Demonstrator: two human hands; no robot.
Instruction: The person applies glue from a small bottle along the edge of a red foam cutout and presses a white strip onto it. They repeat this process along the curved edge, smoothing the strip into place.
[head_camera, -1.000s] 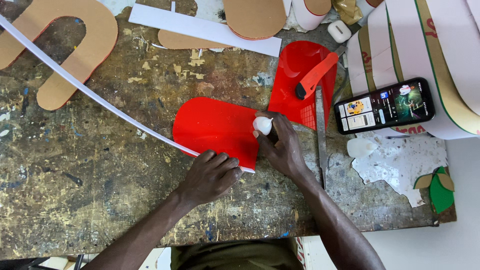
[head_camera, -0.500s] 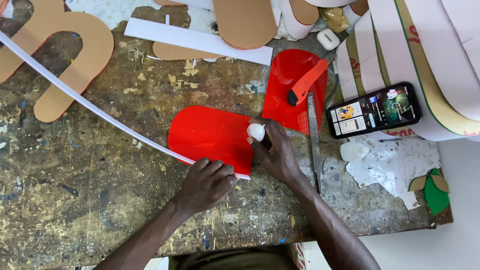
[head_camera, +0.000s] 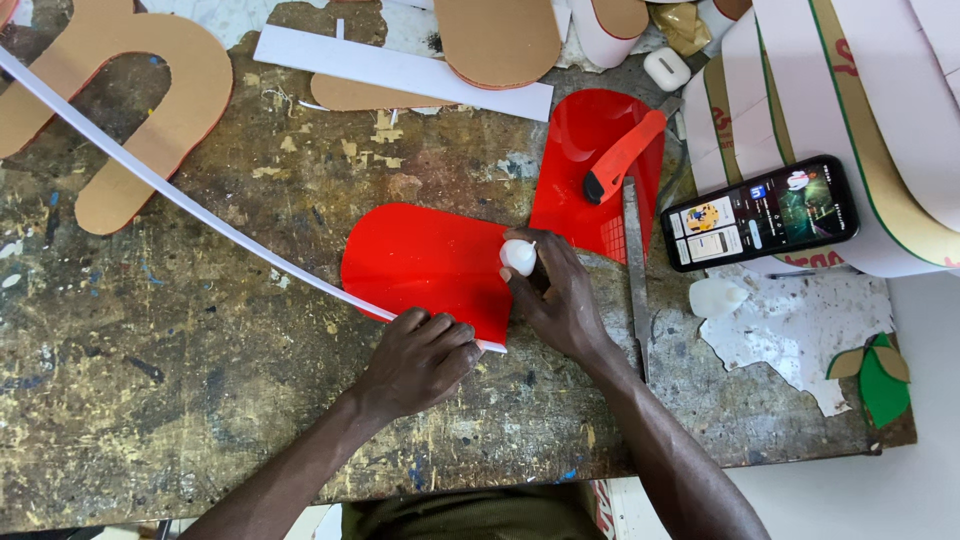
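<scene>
While left hand (head_camera: 420, 355) pins strip (head_camera: 200, 212) — right hand (head_camera: 555, 300) holds bottle (head_camera: 518, 256).

Beneath my hands I see a glossy red sheet (head_camera: 425, 262) edged by a white strip (head_camera: 180, 195), on a paint-flecked brown workbench (head_camera: 200, 400), an orange knife (head_camera: 622, 157) beyond.

Two red plastic sheets (head_camera: 425, 270) lie at centre; one phone (head_camera: 760, 212) sits at three o'clock, one orange knife (head_camera: 622, 156) at one o'clock.
</scene>
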